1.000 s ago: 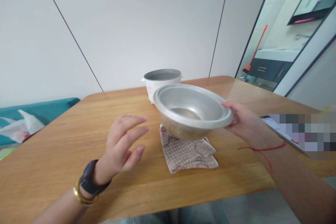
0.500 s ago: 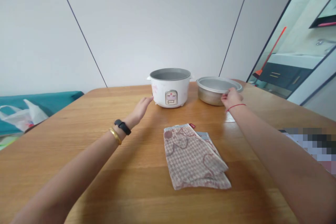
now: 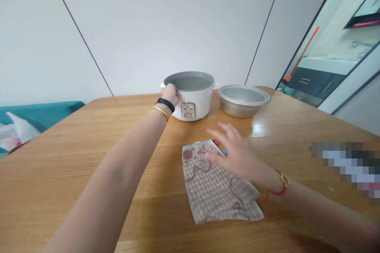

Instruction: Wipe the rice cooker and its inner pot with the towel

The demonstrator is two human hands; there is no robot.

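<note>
Metal bowl [image 3: 244,107], now released, sits on the tabletop [image 3: 80,150] just beside the white cooker [image 3: 202,103], freeing the right hand [image 3: 236,152], whose loosely spread fingers hold nothing above the patterned cloth [image 3: 212,191]. The left hand [image 3: 170,93] now has its fingers curled over the cooker's rim.

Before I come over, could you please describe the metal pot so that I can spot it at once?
On the wooden table, look to the far side, before the pale wall. A white rice cooker stands there, and the metal pot sits just to its right. Unlike the cooker, it is silvery and broad-rimmed, with no front panel showing.
</note>
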